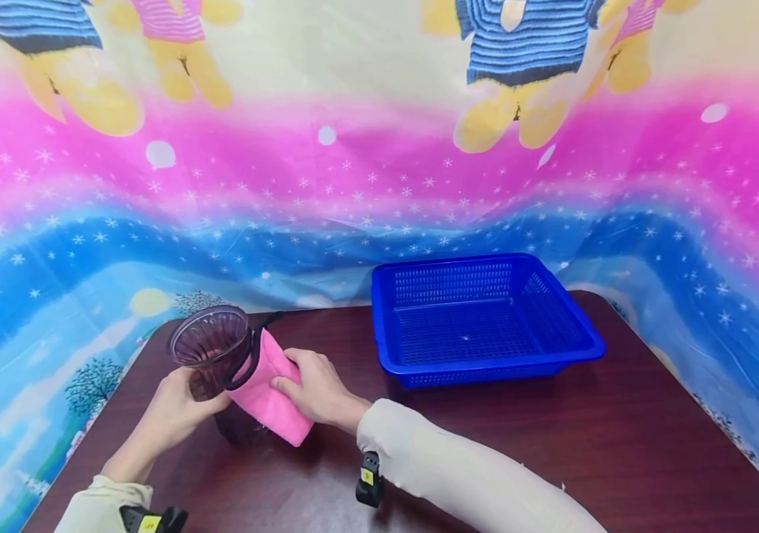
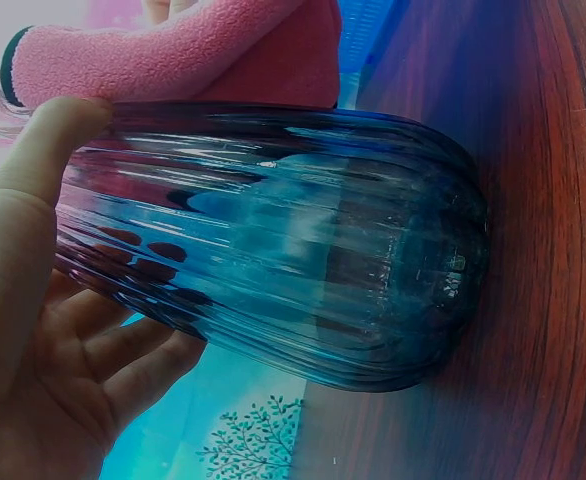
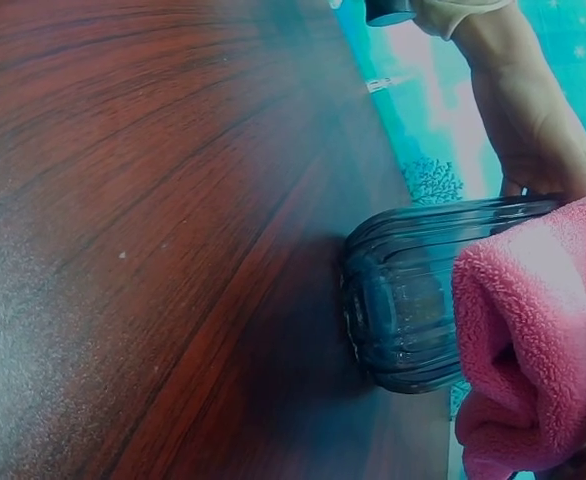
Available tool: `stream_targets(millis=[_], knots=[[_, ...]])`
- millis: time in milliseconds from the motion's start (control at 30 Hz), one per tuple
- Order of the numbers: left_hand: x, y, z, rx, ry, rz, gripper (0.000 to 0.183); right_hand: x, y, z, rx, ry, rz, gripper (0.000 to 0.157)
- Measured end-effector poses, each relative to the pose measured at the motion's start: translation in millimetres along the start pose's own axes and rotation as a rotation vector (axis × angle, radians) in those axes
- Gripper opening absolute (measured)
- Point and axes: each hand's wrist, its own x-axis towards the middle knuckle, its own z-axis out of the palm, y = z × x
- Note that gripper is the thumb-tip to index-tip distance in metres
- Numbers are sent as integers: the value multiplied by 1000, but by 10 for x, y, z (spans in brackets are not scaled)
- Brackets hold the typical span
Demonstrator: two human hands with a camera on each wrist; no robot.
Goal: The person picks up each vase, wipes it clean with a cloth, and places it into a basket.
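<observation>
A ribbed, tinted glass vase (image 1: 211, 337) with a flared rim stands tilted at the left of the table in the head view. My left hand (image 1: 175, 411) grips it below the rim, thumb on one side and fingers on the other, as the left wrist view shows along the ribbed body (image 2: 293, 240). My right hand (image 1: 315, 385) holds a pink cloth (image 1: 275, 392) with black edging against the vase's right side. In the right wrist view the folded cloth (image 3: 533, 320) covers part of the glass, and most right fingers are hidden. The vase's base (image 3: 378, 310) is close to the tabletop.
A blue perforated plastic basket (image 1: 486, 366) sits at the back right of the dark wood table (image 1: 326, 481). A printed curtain (image 1: 352, 185) hangs behind and along both sides of the table.
</observation>
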Motion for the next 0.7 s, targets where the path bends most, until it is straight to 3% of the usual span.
stream_targets(millis=[700], knots=[[11,-2,-1,2,9,12,46,-45,164,92,-80,-50,23,21]])
